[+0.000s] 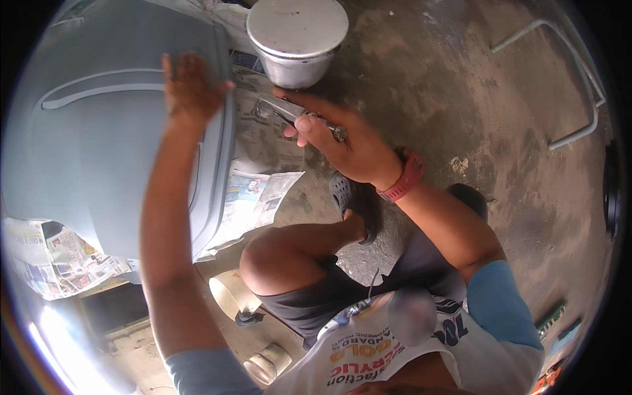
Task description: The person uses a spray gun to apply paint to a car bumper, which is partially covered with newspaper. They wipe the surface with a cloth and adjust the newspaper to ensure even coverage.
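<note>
A large grey moulded panel with a curved raised strip lies on sheets of newspaper at the left. My left hand is at its right side, palm down with fingers apart, and appears to touch the surface; it is slightly blurred. Right of the panel, my right hand is closed around a silver metal tool with a knob at its rear end. The tool's front points toward the panel, and its exact kind is unclear because my fingers hide part of it.
A lidded metal pot stands beyond my right hand. A bent grey metal tube frame rests on the stained concrete floor at the far right. Near my knee are a cream container and a smaller one. Bright light glares at lower left.
</note>
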Demonstrator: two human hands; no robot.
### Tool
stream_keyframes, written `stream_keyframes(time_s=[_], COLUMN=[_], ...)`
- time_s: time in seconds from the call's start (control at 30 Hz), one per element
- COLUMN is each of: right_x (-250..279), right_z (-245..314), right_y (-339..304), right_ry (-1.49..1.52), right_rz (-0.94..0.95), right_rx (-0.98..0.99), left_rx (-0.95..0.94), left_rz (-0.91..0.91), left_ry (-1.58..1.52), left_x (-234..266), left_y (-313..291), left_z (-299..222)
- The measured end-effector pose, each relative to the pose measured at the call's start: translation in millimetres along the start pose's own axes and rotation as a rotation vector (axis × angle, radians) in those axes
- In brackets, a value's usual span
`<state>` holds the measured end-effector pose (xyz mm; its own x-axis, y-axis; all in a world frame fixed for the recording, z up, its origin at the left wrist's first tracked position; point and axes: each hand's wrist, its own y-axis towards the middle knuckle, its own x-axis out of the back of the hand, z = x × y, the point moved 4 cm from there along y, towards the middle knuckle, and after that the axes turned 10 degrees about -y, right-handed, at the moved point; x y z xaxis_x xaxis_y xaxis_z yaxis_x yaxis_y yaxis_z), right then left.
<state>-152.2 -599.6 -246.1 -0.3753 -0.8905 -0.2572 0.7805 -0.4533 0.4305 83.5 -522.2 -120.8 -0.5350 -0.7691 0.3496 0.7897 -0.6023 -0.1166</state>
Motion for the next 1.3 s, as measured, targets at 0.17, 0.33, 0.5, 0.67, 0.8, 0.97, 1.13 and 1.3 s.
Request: stream_keyframes(time_s=[0.17, 0.33, 0.5, 0.67, 0.8, 0.97, 1.13, 1.3], right_x=[16.5, 5.3, -15.4, -53.8, -95.9, -142.7, -144.7, -125.2], right_z=[0.7, -8.0, -14.3, -20.1, -20.3, -18.4, -25.3, -44.3], right_y=[-3.1, 2.1, 3.2, -3.8, -24.2, -51.8, -43.6, -21.5], right_ry=[-0.118, -0.041, 0.015, 0.022, 0.036, 0.138, 0.127, 0.059], right_rz=[-0.002, -0.008, 0.097, 0.329, 0.398, 0.525, 0.547, 0.478], right_rx=[0.049, 0.034, -0.065, -0.072, -0.001, 0.041, -0.008, -0.07], left_rx=[0.178, -0.144, -0.166, -0.031, 0.007, -0.007, -0.014, 0.002], left_rz=[-0.021, 0.095, -0.183, -0.26, -0.174, -0.224, -0.244, -0.318], left_ry=[-0.034, -0.097, -0.351, -0.641, -0.571, -0.583, -0.631, -0.652], left_x=[3.6, -29.4, -38.4, -115.6, -189.0, -242.2, -244.2, -217.7], left_y=[48.7, 33.8, -57.7, -177.2, -265.3, -325.8, -317.6, -282.9], left_z=[36.6, -35.8, -68.8, -67.1, -38.5, -25.3, -28.9, -40.7])
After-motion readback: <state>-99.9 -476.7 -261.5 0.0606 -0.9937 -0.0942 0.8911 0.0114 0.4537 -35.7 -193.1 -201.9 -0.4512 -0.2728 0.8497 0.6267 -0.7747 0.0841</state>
